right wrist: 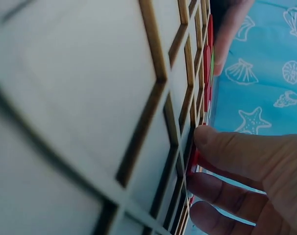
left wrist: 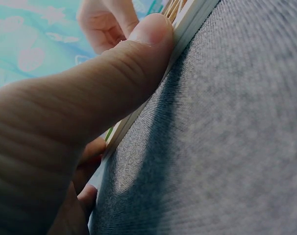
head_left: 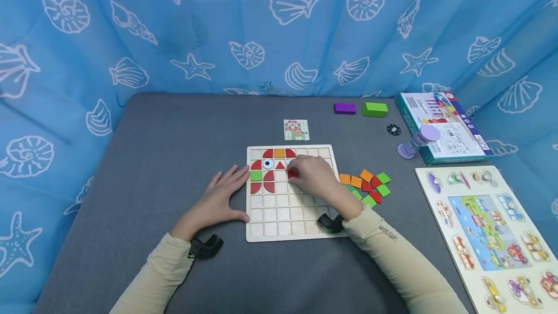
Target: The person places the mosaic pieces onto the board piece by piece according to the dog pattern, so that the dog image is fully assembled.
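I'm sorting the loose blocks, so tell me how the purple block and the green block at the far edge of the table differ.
The purple block is flatter and looks slightly smaller; the green block is thicker and bulkier. The purple block lies to the left, the green block to the right, nearer the game box. Both are plain rectangular blocks lying flat on the grey table, side by side but apart, far from both hands.

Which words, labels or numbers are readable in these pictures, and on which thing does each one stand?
Sleeve of the right arm: small dark print, too small to read.
Box: printed text and coloured pictures, too blurred to read.
Pattern card: a picture only, no legible text.
Black disc: white marks, unreadable.
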The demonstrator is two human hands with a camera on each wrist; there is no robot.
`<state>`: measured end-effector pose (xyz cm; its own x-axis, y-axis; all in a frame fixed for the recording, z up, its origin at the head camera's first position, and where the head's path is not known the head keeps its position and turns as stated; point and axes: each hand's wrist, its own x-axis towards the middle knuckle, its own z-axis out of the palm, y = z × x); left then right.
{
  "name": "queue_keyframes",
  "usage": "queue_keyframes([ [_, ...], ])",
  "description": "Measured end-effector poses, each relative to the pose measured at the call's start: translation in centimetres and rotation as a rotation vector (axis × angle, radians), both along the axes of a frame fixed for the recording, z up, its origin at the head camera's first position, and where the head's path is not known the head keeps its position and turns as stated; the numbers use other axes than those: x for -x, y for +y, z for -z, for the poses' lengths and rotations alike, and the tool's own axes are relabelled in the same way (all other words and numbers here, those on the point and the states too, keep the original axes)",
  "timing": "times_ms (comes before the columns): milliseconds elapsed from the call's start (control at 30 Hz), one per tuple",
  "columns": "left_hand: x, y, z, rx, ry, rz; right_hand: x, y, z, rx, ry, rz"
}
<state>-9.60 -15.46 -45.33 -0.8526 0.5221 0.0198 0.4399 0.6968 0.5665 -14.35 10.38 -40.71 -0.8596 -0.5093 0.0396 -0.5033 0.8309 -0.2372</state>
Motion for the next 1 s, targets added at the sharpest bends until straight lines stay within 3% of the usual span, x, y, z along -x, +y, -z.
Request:
queue_keyframes([
  [167, 0.0, -0.1, 0.2, -0.002, 0.003, 0.005, 0.1, 0.4, -0.3, 0.012, -0.027, 0.030],
  [300, 0.1, -0.1, 0.3, -0.006, 0.004, 0.013, 0.1, 2.6, -1.3, 0.048, -0.051, 0.068],
  [500, 0.2, -0.2, 0.1, -0.007, 0.004, 0.016, -0.3, 8.3, -2.5, 0.140, -0.050, 0.137],
  [733, 0.3, -0.1, -0.1, -0.001, -0.001, 0.018, -1.4, 15.1, -2.0, 0.131, -0.061, 0.246],
  [1000, 0.2, 0.0, 0.0, 0.013, -0.021, 0.004, -2.8, 17.6, -0.4, 0.111, -0.095, 0.168],
])
